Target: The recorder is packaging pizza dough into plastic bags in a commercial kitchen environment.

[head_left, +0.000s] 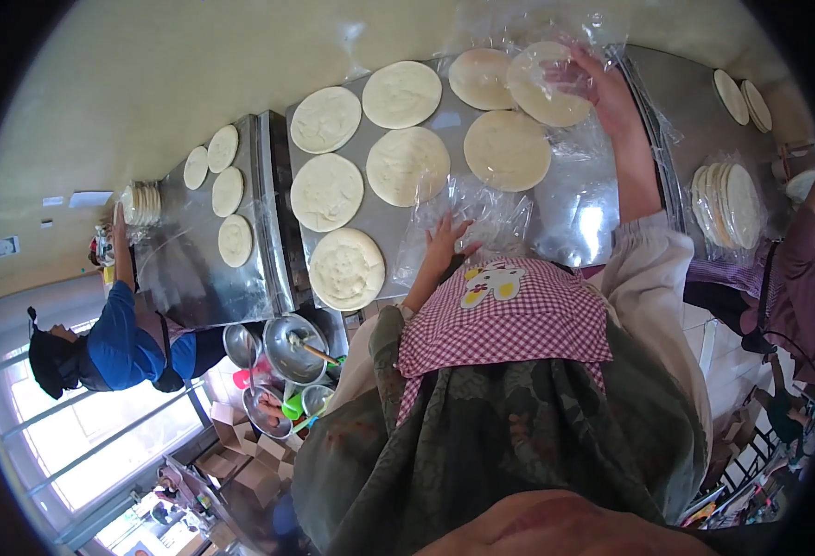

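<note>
My right hand (598, 88) reaches to the far right of the metal table, its fingers spread over the edge of a round pizza base (547, 93). Clear plastic film lies about these fingers and partly blurs them. Nearer to me, my left hand (445, 246) rests with fingers apart on a crumpled clear plastic bag (496, 218). Beside the bag lie two more pale bases, one plain (507, 150) and one dimpled (407, 167). Several others are spread over the left half of the table, including a thick-rimmed base (346, 269) at the near left corner.
A second metal table (194, 218) on the left carries several bases; a person in blue (115, 324) stands there by a stack. Metal bowls (294, 347) sit below. To the right, bagged bases (725, 206) lie on another table near a person in maroon (797, 287).
</note>
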Action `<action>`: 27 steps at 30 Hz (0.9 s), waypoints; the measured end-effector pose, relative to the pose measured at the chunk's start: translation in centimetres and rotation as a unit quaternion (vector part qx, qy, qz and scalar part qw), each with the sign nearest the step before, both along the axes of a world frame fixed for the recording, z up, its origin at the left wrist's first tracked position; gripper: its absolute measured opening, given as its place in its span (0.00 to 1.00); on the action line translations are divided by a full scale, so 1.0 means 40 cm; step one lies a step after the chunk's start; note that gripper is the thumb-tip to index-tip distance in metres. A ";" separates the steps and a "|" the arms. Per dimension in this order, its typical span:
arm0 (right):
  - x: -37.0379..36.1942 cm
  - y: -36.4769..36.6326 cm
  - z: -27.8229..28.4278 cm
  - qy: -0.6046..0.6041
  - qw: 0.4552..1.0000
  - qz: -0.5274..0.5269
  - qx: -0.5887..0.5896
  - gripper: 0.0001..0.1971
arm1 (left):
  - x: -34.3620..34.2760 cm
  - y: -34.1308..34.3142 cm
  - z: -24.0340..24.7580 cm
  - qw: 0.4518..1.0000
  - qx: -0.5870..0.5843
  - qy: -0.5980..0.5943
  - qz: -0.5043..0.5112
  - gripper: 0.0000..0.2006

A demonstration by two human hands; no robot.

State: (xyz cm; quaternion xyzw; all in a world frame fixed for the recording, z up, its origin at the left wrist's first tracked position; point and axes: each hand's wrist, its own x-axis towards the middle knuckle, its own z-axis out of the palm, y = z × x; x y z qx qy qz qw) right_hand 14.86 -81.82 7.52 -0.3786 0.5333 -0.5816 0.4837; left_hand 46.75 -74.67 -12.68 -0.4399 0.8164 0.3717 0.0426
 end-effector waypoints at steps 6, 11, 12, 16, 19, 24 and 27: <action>0.210 0.053 -0.086 -0.039 0.994 0.097 0.034 0.20 | 0.050 -0.133 -0.029 0.759 0.250 0.579 0.161 0.31; 0.283 0.122 -0.196 -0.097 0.981 0.101 0.136 0.19 | -0.021 -0.148 0.206 0.718 0.282 0.580 0.261 0.24; 0.285 0.118 -0.203 -0.121 0.974 0.115 0.152 0.20 | -0.021 -0.153 0.216 0.745 0.244 0.555 0.277 0.22; 0.276 0.128 -0.251 -0.179 0.957 0.022 0.226 0.22 | -0.023 -0.166 0.241 0.727 0.242 0.538 0.351 0.17; 0.253 0.128 -0.299 -0.009 0.946 -0.317 0.064 0.25 | -0.032 -0.179 0.263 0.767 0.174 0.500 0.364 0.16; 0.343 0.154 -0.105 0.365 0.925 -0.006 -0.104 0.20 | -0.089 -0.183 0.304 0.775 0.165 0.514 0.330 0.16; 0.363 0.141 -0.136 0.305 0.952 0.001 -0.005 0.15 | -0.117 -0.176 0.316 0.755 0.180 0.576 0.257 0.17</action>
